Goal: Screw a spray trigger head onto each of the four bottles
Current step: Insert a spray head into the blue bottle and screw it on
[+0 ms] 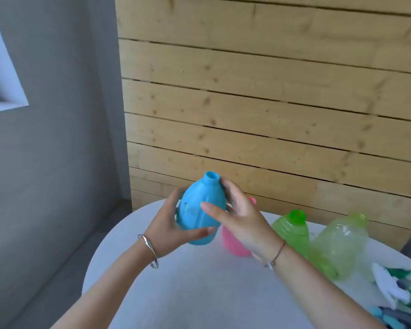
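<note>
A blue bottle (199, 210) with an open neck and no head is held above the white table (188, 293). My left hand (169, 229) grips its lower body from the left. On its right side rests my right hand (237, 217), fingers wrapped round the shoulder. Behind that hand stands a pink bottle (234, 245), mostly hidden. To the right stand a green bottle (292, 230) and a pale green clear bottle (342, 243), both without heads. Several spray trigger heads (394, 295), white, green and blue, lie at the table's right edge.
A wooden plank wall (271, 103) rises just behind the table. A grey wall (57, 150) and a window corner (0, 67) are on the left. The round table's left edge drops to a grey floor (45, 281).
</note>
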The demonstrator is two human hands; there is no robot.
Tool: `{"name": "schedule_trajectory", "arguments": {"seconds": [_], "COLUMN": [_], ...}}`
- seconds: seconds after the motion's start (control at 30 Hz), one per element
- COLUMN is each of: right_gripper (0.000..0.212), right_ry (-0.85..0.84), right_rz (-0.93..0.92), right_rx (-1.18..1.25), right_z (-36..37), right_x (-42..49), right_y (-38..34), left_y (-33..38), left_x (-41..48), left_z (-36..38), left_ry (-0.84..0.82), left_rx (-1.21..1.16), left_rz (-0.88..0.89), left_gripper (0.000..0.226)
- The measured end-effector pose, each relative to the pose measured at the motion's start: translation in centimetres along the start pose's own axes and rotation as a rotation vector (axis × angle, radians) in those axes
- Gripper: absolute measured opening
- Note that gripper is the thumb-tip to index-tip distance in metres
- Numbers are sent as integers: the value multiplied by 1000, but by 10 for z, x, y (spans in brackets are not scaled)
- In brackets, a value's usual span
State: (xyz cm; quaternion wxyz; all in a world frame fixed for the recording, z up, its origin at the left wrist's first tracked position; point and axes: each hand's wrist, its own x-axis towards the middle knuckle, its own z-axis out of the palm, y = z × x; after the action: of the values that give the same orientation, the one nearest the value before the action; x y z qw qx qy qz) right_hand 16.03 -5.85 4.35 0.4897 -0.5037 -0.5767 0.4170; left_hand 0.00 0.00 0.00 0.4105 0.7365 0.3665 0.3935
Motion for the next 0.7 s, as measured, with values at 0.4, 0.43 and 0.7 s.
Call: {"name": "schedule_trajectory", "arguments": {"seconds": [0.4, 0.43, 0.7], "right_gripper": [52, 51, 59], "right_ry": [270, 291, 369], "right_rz": [-91, -90, 3], "right_rx": [-34, -36, -59], "right_z": [-52, -58, -121], "right_x": [-146, -159, -237], "right_y": [-70, -71, -45], "left_y": [106, 111, 118], "left_x": [-67, -73, -103], "left_z": [82, 92, 179], "left_ry": [-109, -125, -253], "left_rx": [-106, -109, -224], "left_rz": [68, 67, 23], "left_gripper": [82, 79, 81]}}
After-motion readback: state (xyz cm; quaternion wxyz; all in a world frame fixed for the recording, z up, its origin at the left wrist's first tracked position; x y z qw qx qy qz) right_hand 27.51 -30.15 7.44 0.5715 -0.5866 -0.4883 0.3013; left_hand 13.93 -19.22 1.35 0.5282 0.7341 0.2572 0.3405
